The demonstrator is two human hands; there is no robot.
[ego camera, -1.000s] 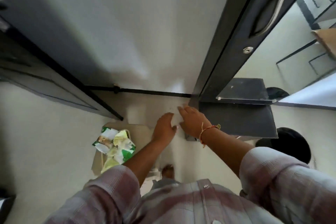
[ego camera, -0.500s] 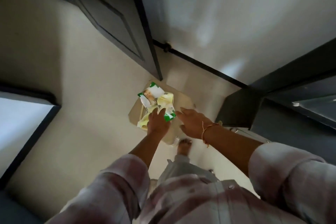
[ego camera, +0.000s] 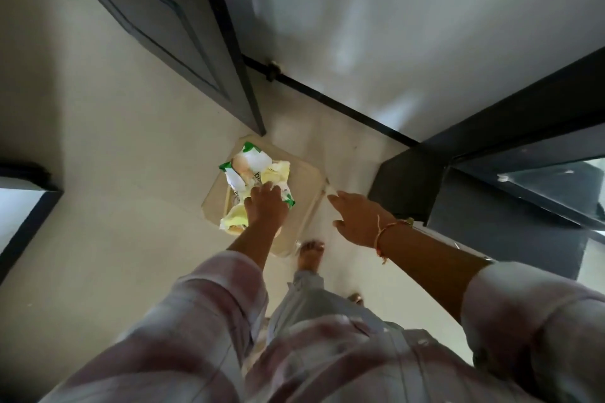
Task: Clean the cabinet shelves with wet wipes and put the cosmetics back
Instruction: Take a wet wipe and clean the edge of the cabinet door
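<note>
Finding: the wet wipes pack, green, white and yellow, lies crumpled on a low pale bench at the centre of the frame, on the floor. The dark cabinet occupies the right side. No cosmetics are in view.

Left hand: set down on the lower right part of the pack, fingers bent over it. Whether it pinches a wipe or merely presses the wrapper cannot be told, as the back of the hand covers the contact.

Right hand: fingers straight and spread, holding nothing, hovering just right of the bench edge and apart from the pack.

Assessment: the step in hand appears to be drawing a wipe. Recommended practice: the free hand should pin the pack flat while the other pulls a single sheet slowly, since a loose, crumpled wrapper is likely to lift with it or release several sheets together.
</note>
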